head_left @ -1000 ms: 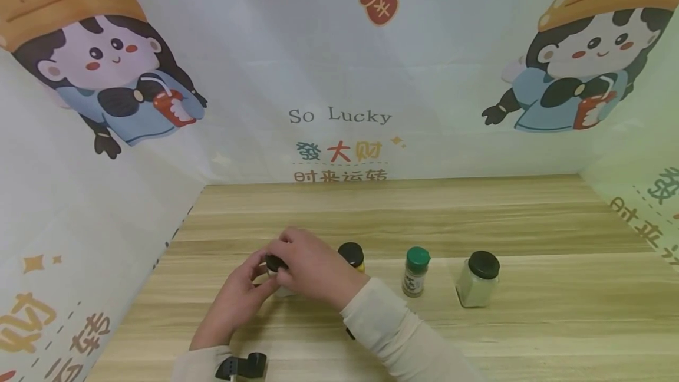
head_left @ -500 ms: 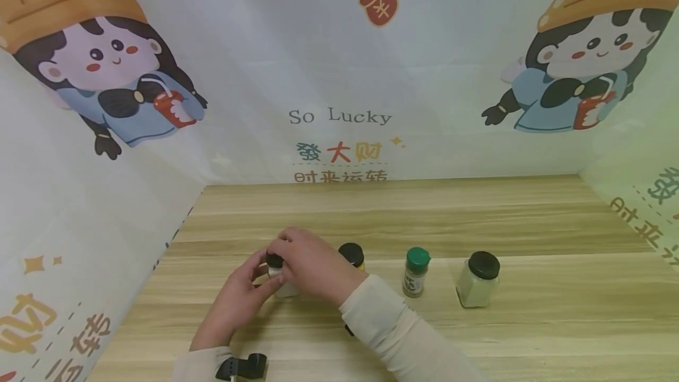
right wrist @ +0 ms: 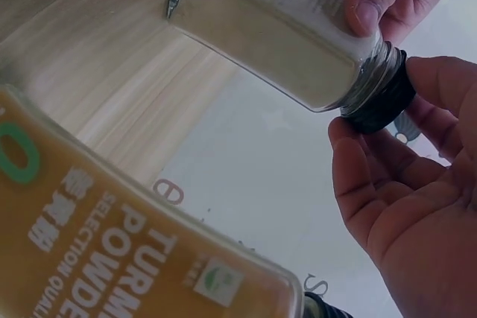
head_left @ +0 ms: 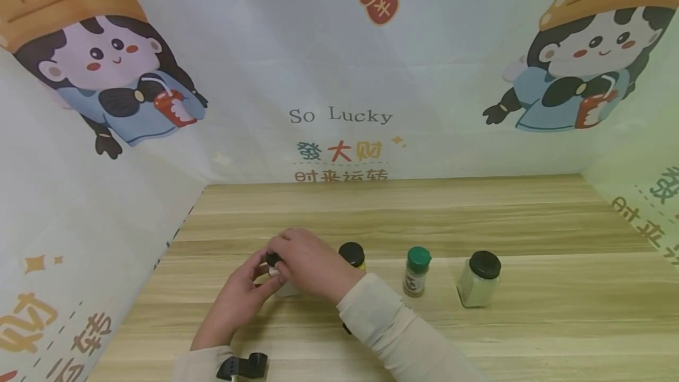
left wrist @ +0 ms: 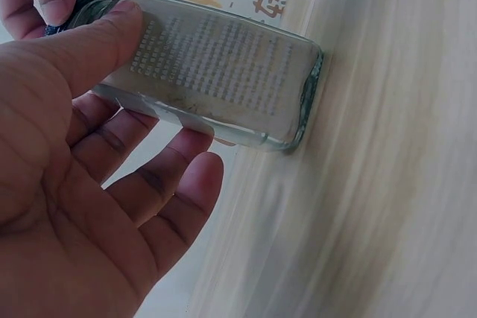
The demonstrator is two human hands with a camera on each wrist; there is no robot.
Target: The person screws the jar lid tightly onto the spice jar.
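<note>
A clear glass spice jar (left wrist: 216, 72) of pale powder stands upright on the left part of the table, a printed text panel on its side. My left hand (head_left: 236, 296) holds it near the neck, thumb on one face and fingers on the opposite side; its lower fingers are spread. My right hand (head_left: 318, 270) reaches across and pinches the black lid (right wrist: 384, 102) between thumb and fingers. In the right wrist view the lid sits at the mouth, with glass threads showing below it. In the head view the hands hide much of the jar.
Right of the hands stands a black-lidded turmeric powder jar (right wrist: 97, 243), close to the right wrist. Farther right are a green-capped spice bottle (head_left: 415, 276) and a square black-lidded jar (head_left: 477, 282). Printed cloth walls (head_left: 339, 75) enclose the wooden table (head_left: 557, 299).
The right fingers have shifted slightly on the black lid, and more of the pale jar below it shows than a second ago. The left hand and other jars have stayed put.
</note>
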